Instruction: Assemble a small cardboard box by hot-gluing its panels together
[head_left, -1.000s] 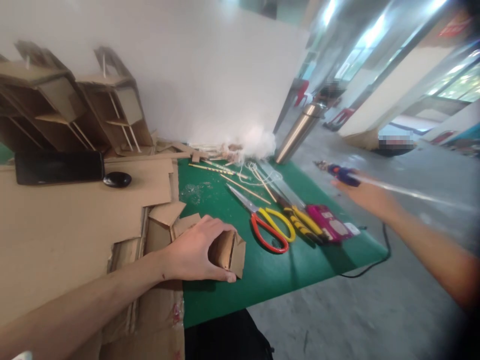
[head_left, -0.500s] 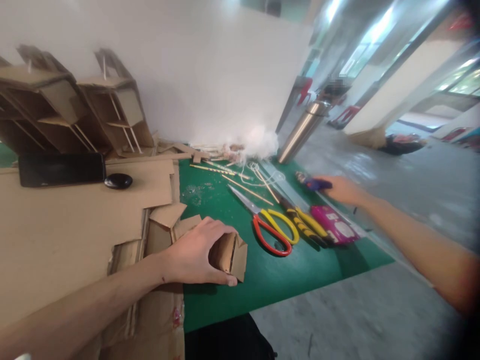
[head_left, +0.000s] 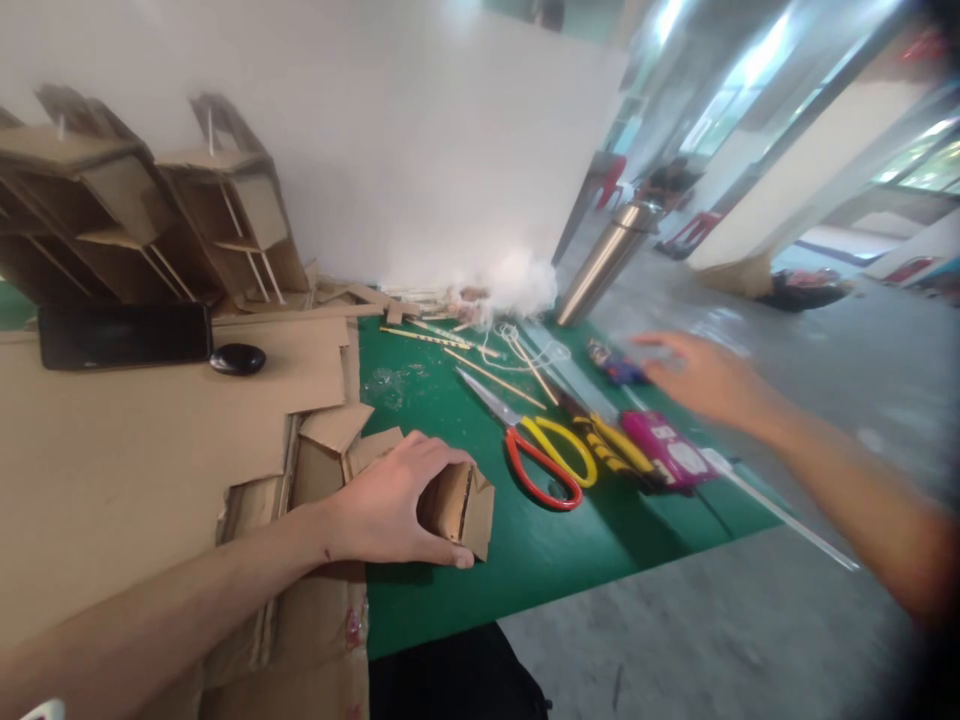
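My left hand (head_left: 397, 500) is closed around a small folded cardboard piece (head_left: 474, 510) at the edge of the green table, its thumb along the near side. At the right, my right hand (head_left: 705, 375) is open and blurred by motion, fingers apart. Just left of its fingertips lies a blue tool that looks like a glue gun (head_left: 619, 366), also blurred. Between the hands lie scissors (head_left: 547, 460) with one red and one yellow handle, black-and-yellow pliers (head_left: 615, 445) and a pink packet (head_left: 667, 450).
Cardboard sheets (head_left: 150, 440) cover the left side, bearing a black phone (head_left: 124, 336) and a black mouse (head_left: 238, 359). Cardboard shelf models (head_left: 225, 210) stand behind. Thin sticks (head_left: 495, 378), white fluff (head_left: 517, 285) and a steel bottle (head_left: 607, 262) sit towards the back. A white rod (head_left: 795, 520) overhangs the right edge.
My right hand has come off the blue tool, its fingers opening and moving slightly right. The white rod's end now shows past the table edge. My left hand keeps its hold.
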